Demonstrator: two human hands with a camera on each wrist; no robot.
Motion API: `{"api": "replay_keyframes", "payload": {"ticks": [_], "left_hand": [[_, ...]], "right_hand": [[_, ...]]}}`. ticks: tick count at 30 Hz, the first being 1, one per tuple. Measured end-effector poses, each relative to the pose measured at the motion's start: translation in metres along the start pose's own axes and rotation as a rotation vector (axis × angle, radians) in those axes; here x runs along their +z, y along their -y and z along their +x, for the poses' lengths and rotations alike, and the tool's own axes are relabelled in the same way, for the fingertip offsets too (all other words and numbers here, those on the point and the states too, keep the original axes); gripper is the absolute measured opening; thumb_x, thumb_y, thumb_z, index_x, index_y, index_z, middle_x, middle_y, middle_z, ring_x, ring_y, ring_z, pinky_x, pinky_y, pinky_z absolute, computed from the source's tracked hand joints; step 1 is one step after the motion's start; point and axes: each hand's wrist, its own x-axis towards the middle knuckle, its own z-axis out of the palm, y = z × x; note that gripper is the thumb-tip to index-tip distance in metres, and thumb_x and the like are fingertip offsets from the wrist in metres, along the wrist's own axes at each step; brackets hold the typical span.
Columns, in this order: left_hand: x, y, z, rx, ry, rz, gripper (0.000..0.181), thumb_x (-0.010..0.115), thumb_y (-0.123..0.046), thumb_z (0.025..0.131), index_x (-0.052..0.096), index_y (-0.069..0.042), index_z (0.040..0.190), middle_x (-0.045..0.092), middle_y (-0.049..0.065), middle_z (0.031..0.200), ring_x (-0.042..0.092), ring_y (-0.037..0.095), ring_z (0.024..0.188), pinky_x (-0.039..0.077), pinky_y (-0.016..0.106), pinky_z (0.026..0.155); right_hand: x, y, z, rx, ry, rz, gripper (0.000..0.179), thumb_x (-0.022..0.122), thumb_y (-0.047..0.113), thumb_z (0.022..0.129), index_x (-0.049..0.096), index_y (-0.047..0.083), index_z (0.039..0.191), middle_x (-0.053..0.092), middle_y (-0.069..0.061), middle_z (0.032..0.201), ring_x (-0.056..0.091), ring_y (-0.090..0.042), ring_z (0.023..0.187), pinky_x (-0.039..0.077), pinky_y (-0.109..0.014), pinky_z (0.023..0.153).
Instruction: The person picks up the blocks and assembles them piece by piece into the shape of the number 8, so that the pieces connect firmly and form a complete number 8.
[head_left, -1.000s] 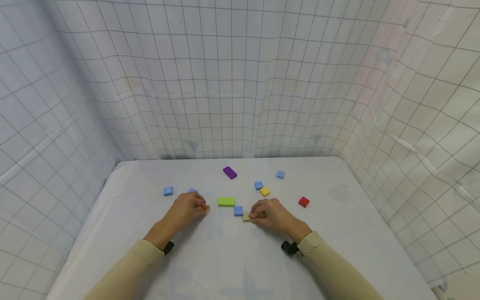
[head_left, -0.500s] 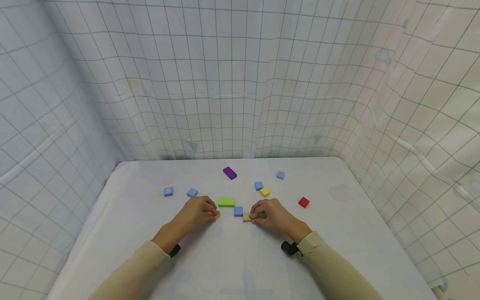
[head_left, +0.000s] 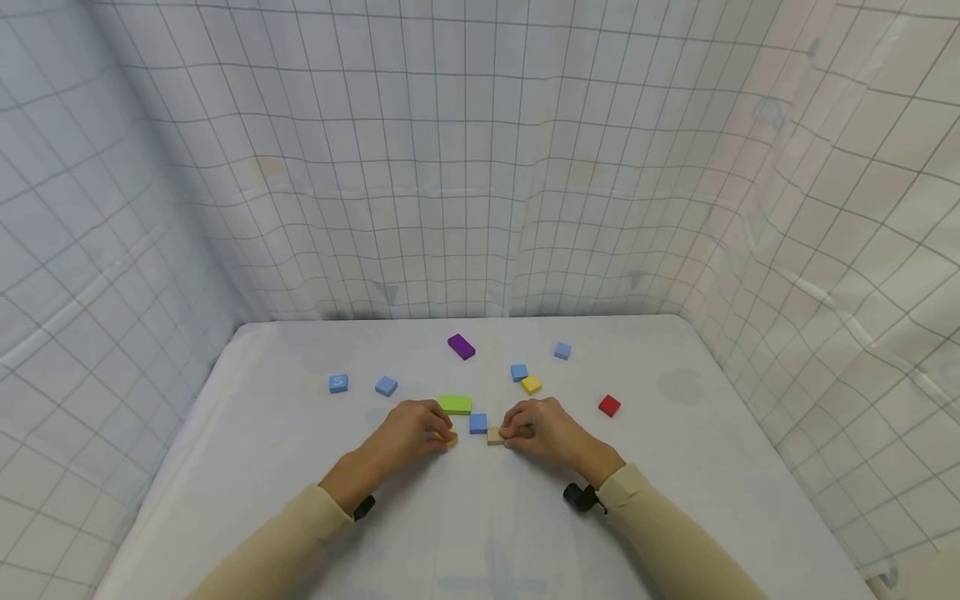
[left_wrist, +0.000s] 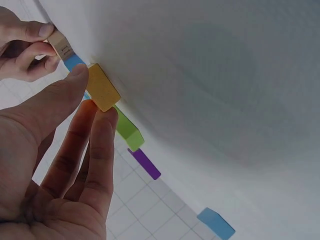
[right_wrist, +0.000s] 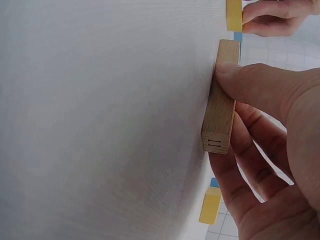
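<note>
My left hand (head_left: 414, 432) pinches a yellow block (left_wrist: 103, 87) between thumb and fingertips, low over the white table. Across from it, my right hand (head_left: 546, 429) grips a plain wooden block (right_wrist: 222, 95) with small dark marks on its end; its left end (head_left: 495, 436) shows past the fingers in the head view. A blue block (head_left: 478, 423) lies between the hands, by the wooden block's left end. Just behind the left fingertips is a lime green block (head_left: 455, 405). How closely these blocks touch is hard to tell.
Farther back lie a purple block (head_left: 461, 347), a blue block (head_left: 519, 372) beside a yellow one (head_left: 531, 384), and another blue block (head_left: 562, 351). A red block (head_left: 610, 406) is at right. Two blue blocks, one marked 5 (head_left: 338, 383), sit at left. Gridded curtains (head_left: 480, 167) surround the table.
My left hand has moved right and slightly nearer with the yellow block, uncovering the blue block behind it. The right hand stays in place on the wooden block.
</note>
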Motion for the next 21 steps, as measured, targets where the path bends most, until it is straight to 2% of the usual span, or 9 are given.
{"api": "replay_keyframes", "payload": {"ticks": [2,3,6,9,10,11,12,19,21], "left_hand": [[0.001,-0.005,0.0,-0.001,0.001,0.001,0.015,0.099,-0.004,0.09,0.095,-0.01,0.104,0.085,0.003,0.109,0.081,0.024,0.106,0.069,0.045,0.102],[0.007,0.003,0.001,0.034,-0.013,-0.007,0.013,0.099,-0.009,0.093,0.095,-0.012,0.105,0.085,0.002,0.11,0.081,0.023,0.108,0.069,0.043,0.104],[0.009,0.001,0.001,0.074,-0.036,-0.013,0.013,0.099,-0.007,0.092,0.095,-0.01,0.104,0.085,0.004,0.109,0.081,0.023,0.106,0.069,0.044,0.102],[0.012,-0.001,0.002,0.08,-0.036,-0.009,0.013,0.099,-0.006,0.091,0.095,-0.009,0.104,0.085,0.005,0.109,0.081,0.024,0.107,0.069,0.044,0.102],[0.007,-0.011,0.002,0.054,-0.026,-0.004,0.016,0.099,-0.001,0.089,0.095,-0.008,0.102,0.085,0.007,0.107,0.081,0.026,0.104,0.07,0.047,0.1],[0.008,-0.011,0.002,0.056,-0.027,0.0,0.016,0.099,-0.001,0.089,0.095,-0.008,0.102,0.085,0.006,0.107,0.081,0.025,0.104,0.07,0.046,0.1],[0.013,-0.002,0.002,0.083,-0.035,-0.001,0.013,0.099,-0.006,0.091,0.095,-0.01,0.103,0.084,0.005,0.108,0.08,0.023,0.106,0.069,0.042,0.102],[0.022,0.0,0.006,0.156,-0.066,-0.022,0.017,0.1,-0.002,0.088,0.095,-0.011,0.102,0.081,0.004,0.102,0.077,0.019,0.096,0.068,0.034,0.089],[0.035,0.015,0.01,0.174,-0.068,-0.029,0.018,0.101,-0.005,0.088,0.096,-0.014,0.102,0.081,0.002,0.103,0.076,0.016,0.096,0.068,0.033,0.09]], "right_hand": [[-0.001,0.001,0.0,-0.003,-0.001,0.0,0.007,0.093,0.01,0.101,0.094,0.012,0.108,0.087,-0.001,0.118,0.082,-0.015,0.109,0.069,-0.028,0.097],[-0.001,0.001,0.0,-0.006,-0.002,-0.001,0.007,0.093,0.01,0.101,0.094,0.012,0.108,0.087,-0.001,0.118,0.082,-0.015,0.109,0.069,-0.028,0.097],[-0.001,0.0,0.0,-0.02,-0.006,-0.006,0.007,0.093,0.01,0.101,0.094,0.012,0.107,0.087,-0.001,0.117,0.081,-0.015,0.108,0.068,-0.027,0.096],[0.0,0.0,0.0,-0.021,-0.007,-0.008,0.006,0.093,0.01,0.101,0.094,0.012,0.107,0.087,-0.001,0.117,0.081,-0.014,0.107,0.068,-0.027,0.095],[0.0,0.0,0.0,-0.018,-0.007,-0.008,0.006,0.093,0.011,0.101,0.094,0.012,0.106,0.087,-0.001,0.117,0.081,-0.014,0.107,0.068,-0.027,0.095],[0.0,0.0,0.0,-0.016,-0.007,-0.008,0.005,0.092,0.011,0.101,0.094,0.013,0.106,0.087,-0.001,0.117,0.081,-0.014,0.108,0.068,-0.027,0.095],[0.0,0.0,0.0,-0.01,-0.007,-0.007,0.005,0.093,0.011,0.101,0.094,0.013,0.106,0.087,-0.001,0.117,0.081,-0.015,0.108,0.068,-0.028,0.095],[0.0,0.0,0.0,0.017,0.002,-0.004,0.005,0.093,0.012,0.101,0.094,0.013,0.107,0.087,-0.001,0.119,0.081,-0.016,0.11,0.069,-0.031,0.098],[-0.001,0.0,0.0,0.033,0.009,0.0,0.006,0.092,0.012,0.102,0.094,0.013,0.107,0.087,0.0,0.119,0.081,-0.016,0.112,0.069,-0.031,0.099]]}}
